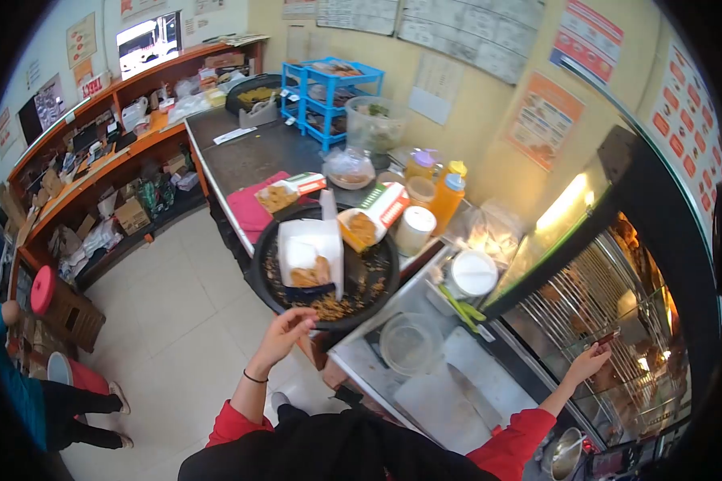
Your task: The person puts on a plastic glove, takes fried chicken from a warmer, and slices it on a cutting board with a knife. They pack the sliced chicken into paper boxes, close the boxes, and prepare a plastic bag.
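Note:
My left hand (285, 333) is at the near rim of a large black round pan (383, 276), its fingers pinched together; what they hold, if anything, is too small to name. An open white box (309, 244) with fried food inside stands in the pan among crumbs. A second red and white box (365, 224) with food rests on the pan's right side. My right hand (590, 363) is closed around the handle (608, 337) on the glass front of the lit display cabinet (565, 297).
Right of the pan are sauce bottles (447, 200), a white-lidded tub (472, 273), green tongs (460, 307), a clear round container (410, 343) and a knife (473, 397) on a cutting board (437, 397). Another person (36, 409) stands at far left. A blue rack (329, 96) stands behind.

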`<state>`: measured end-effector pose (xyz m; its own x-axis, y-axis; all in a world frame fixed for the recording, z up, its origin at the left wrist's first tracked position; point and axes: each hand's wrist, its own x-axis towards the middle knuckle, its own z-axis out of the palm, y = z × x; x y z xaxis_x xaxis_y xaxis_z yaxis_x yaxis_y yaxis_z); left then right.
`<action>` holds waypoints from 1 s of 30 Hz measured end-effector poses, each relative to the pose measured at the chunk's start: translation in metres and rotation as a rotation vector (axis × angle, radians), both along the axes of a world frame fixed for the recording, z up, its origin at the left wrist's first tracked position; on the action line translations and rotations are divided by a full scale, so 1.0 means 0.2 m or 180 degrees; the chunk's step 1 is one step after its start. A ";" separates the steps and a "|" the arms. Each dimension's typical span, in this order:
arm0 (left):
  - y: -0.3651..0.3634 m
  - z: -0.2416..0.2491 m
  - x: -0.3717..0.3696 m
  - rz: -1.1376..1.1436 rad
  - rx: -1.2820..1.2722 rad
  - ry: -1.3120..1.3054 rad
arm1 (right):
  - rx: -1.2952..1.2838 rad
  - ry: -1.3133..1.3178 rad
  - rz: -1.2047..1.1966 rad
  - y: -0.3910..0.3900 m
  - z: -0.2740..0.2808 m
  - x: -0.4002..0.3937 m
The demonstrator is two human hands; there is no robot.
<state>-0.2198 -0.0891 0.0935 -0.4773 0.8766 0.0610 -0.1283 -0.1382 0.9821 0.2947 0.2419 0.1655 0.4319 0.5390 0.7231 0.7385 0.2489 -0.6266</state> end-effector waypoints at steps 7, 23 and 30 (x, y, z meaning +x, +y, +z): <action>0.14 -0.16 -0.98 0.0948 -0.0112 0.1509 | -0.0319 -0.0173 -0.0114 0.12 0.01 -0.53; 1.03 -0.30 -1.40 -0.1831 -0.0645 0.3603 | -0.4221 0.1352 0.2487 -1.11 -0.45 -2.44; 0.97 -0.22 -1.40 -0.2263 -0.0165 0.3517 | -0.3485 0.0745 0.1816 -0.90 -0.91 -2.38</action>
